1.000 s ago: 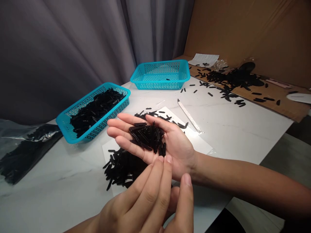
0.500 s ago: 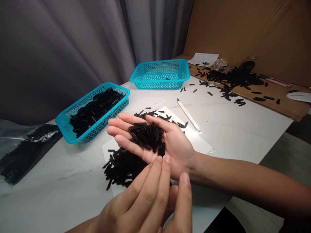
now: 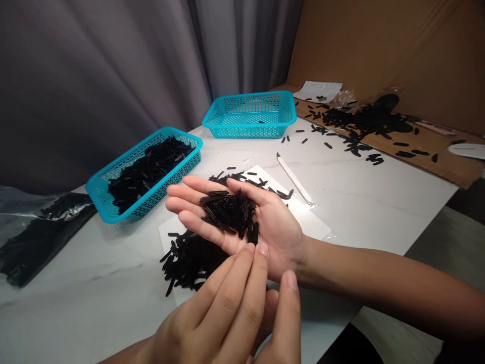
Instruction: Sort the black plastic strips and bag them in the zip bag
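Observation:
My right hand [image 3: 280,227] lies palm up with its fingers stretched out, bearing a heap of small, thin black strips [image 3: 227,210]. From below, my left hand [image 3: 223,316] reaches in, its thumb apart from the fingers. Two of its fingertips touch the palm at the lower ends of a few strips lying side by side. Beneath both hands, a larger pile of black strips [image 3: 189,258] rests on a white sheet [image 3: 322,226]; part of it is hidden.
A blue basket [image 3: 151,212] full of black strips stands left; another blue basket [image 3: 248,133] behind holds one small dark piece. A craft knife [image 3: 293,179] lies on the table. Black pieces [image 3: 364,119] are scattered at right by cardboard. A plastic bag [image 3: 41,232] sits far left.
My left fingertips have shifted very slightly right along the palm, and the few strips by them have moved a little with them. My right hand stays almost still.

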Action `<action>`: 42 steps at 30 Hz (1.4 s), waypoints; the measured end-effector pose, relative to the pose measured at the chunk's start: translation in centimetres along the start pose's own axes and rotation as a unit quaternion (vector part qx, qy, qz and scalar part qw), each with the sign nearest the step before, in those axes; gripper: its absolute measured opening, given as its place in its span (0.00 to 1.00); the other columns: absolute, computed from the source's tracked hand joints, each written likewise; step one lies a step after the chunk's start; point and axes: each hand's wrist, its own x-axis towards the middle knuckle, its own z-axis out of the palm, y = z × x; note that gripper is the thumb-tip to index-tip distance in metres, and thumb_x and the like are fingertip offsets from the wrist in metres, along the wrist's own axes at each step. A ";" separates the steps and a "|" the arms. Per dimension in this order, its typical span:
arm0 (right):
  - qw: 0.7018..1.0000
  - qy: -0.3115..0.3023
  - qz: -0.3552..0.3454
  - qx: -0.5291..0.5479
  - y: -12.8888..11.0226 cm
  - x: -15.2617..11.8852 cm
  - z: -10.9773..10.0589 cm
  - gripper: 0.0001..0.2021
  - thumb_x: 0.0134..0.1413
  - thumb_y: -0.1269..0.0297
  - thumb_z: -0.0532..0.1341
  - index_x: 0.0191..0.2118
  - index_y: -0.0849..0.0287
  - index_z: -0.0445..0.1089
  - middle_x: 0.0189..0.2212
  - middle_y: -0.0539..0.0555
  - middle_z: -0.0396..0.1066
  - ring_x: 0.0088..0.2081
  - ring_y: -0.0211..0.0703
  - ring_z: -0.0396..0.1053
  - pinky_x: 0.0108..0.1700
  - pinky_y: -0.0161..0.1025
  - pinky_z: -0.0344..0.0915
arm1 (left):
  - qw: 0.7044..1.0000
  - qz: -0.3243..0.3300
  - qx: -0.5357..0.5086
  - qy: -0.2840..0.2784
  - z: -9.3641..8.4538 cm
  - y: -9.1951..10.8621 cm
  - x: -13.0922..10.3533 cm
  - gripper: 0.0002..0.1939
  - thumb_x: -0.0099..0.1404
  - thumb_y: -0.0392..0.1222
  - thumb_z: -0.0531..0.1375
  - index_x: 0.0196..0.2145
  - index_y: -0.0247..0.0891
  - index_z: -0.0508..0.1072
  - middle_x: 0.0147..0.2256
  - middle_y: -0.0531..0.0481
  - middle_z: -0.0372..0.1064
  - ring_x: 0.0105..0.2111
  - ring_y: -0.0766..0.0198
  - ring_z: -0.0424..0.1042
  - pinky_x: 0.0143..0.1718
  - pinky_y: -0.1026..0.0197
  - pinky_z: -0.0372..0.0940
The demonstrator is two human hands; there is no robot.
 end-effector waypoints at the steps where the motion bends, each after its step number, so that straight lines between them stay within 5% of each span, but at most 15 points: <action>1: 1.000 -0.001 -0.001 0.003 0.0 0.0 0.0 0.24 0.70 0.65 0.43 0.57 0.72 0.69 0.49 0.64 0.78 0.49 0.44 0.78 0.60 0.41 0.68 | 1.000 0.001 0.004 0.014 0.1 -0.1 0.0 0.10 0.71 0.35 0.59 0.46 0.34 0.78 0.48 0.42 0.78 0.59 0.52 0.71 0.58 0.55 0.71; 14: 1.000 -0.001 -0.002 0.003 0.0 0.0 0.1 0.24 0.70 0.65 0.43 0.57 0.72 0.70 0.51 0.64 0.78 0.49 0.44 0.78 0.60 0.40 0.69 | 0.999 -0.030 -0.001 0.037 0.1 0.3 0.2 0.07 0.66 0.39 0.65 0.43 0.37 0.78 0.47 0.44 0.79 0.53 0.52 0.76 0.49 0.58 0.77; 36: 1.000 -0.006 -0.008 -0.003 0.3 0.1 0.1 0.23 0.70 0.64 0.45 0.55 0.73 0.70 0.49 0.65 0.78 0.49 0.46 0.78 0.61 0.43 0.68 | 0.999 -0.019 -0.018 0.038 0.3 0.0 0.3 0.08 0.66 0.39 0.66 0.43 0.37 0.78 0.45 0.43 0.79 0.50 0.54 0.78 0.49 0.59 0.76; 42: 1.000 -0.003 -0.002 -0.002 0.1 0.1 0.0 0.23 0.70 0.65 0.44 0.55 0.72 0.70 0.50 0.65 0.78 0.49 0.45 0.78 0.61 0.42 0.68 | 0.999 -0.042 -0.012 0.009 -1.2 -0.6 1.0 0.10 0.64 0.37 0.67 0.44 0.37 0.78 0.45 0.47 0.80 0.48 0.57 0.77 0.50 0.58 0.70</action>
